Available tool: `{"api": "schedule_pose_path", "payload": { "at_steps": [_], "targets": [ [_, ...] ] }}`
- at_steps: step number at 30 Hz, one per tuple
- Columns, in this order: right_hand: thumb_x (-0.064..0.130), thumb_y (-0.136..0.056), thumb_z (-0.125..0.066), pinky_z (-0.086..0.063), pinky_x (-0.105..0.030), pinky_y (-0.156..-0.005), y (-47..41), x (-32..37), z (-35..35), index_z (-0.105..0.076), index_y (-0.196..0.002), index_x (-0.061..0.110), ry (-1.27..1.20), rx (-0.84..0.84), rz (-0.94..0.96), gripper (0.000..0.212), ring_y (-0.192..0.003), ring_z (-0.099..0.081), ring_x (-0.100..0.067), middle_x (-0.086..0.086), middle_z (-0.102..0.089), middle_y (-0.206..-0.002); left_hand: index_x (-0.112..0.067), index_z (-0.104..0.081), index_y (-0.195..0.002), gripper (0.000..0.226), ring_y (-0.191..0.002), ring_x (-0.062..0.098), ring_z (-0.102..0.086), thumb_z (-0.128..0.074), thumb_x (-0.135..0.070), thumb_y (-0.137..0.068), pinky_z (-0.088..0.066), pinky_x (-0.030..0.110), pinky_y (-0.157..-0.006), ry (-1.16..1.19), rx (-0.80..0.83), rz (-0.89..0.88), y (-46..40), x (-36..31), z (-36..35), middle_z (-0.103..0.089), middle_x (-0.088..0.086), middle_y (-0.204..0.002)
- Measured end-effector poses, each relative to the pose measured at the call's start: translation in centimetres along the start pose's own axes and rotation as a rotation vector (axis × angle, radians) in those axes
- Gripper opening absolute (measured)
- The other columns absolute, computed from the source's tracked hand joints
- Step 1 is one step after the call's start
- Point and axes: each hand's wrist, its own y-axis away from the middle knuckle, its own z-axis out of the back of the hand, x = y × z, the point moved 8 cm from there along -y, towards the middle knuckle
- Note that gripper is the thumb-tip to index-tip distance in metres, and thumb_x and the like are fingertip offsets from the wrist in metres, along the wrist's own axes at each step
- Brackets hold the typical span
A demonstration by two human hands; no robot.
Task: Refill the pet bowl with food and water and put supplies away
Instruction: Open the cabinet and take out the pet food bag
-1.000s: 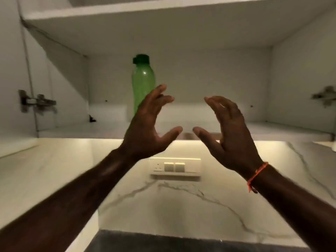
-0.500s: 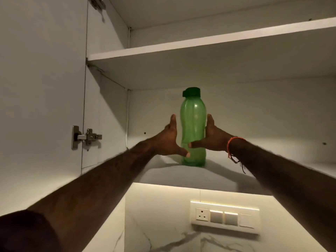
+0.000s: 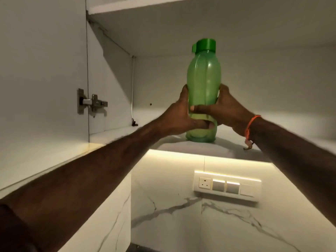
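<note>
Both hands — left hand (image 3: 179, 115), right hand (image 3: 226, 110) — have fingers wrapped round the translucent green plastic water bottle (image 3: 202, 77), upright on the white cupboard shelf (image 3: 236, 151), frame centre. Bowl unseen — can't judge progress.

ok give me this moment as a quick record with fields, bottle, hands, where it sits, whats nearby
bottle: green bottle, upright, green cap on
left hand: left hand grips the lower body, thumb across the front
right hand: right hand grips the other side, orange wrist thread
support: base on the cabinet shelf
nearby: door hinge at left; switch plate on the marble wall below
</note>
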Motion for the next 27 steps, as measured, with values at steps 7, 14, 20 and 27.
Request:
{"api": "schedule_pose_path", "payload": {
  "at_steps": [7,14,20,27],
  "targets": [
    [0.045,-0.067,-0.093,-0.061,-0.033,-0.086,7.1,6.4,0.4,-0.032,-0.148,0.019,-0.048,0.057,0.155,0.104,-0.112,-0.065,-0.008,0.007,-0.06,-0.129,-0.029,-0.009,-0.163,0.126,-0.125,0.015,-0.064,-0.094,-0.035,-0.07,-0.062,0.039,-0.092,0.047,-0.133,-0.025,7.4,-5.7,1.9,-0.057,-0.005,-0.146],
    [0.059,-0.059,-0.091,-0.056,-0.031,-0.094,15.1,6.1,-1.6,-0.034,-0.146,0.025,-0.074,0.136,0.142,0.11,-0.112,-0.057,0.003,0.017,-0.055,-0.129,-0.029,-0.007,-0.165,0.131,-0.124,0.001,-0.061,-0.094,-0.034,-0.067,-0.059,0.024,-0.09,-0.07,-0.181,0.066,17.1,-7.7,0.5,-0.054,-0.015,-0.146],
    [0.077,-0.05,-0.082,-0.058,-0.045,-0.089,23.7,-1.7,-7.1,-0.03,-0.145,0.026,0.046,0.23,0.025,0.119,-0.113,-0.057,-0.015,0.01,-0.051,-0.128,-0.039,-0.009,-0.163,0.132,-0.118,-0.002,-0.059,-0.095,-0.042,-0.062,-0.057,0.02,-0.087,-0.102,-0.146,0.275,27.4,-2.5,-5.2,-0.055,-0.016,-0.142],
    [0.051,-0.064,-0.09,-0.059,-0.046,-0.086,35.0,-11.2,-14.4,-0.032,-0.137,0.024,-0.006,0.443,-0.17,0.097,-0.106,-0.061,-0.019,0.01,-0.053,-0.116,-0.043,-0.008,-0.161,0.125,-0.113,-0.009,-0.063,-0.093,-0.04,-0.071,-0.056,0.014,-0.084,-0.076,-0.082,0.462,39.0,4.1,-12.1,-0.061,-0.021,-0.132]
  ]
}}
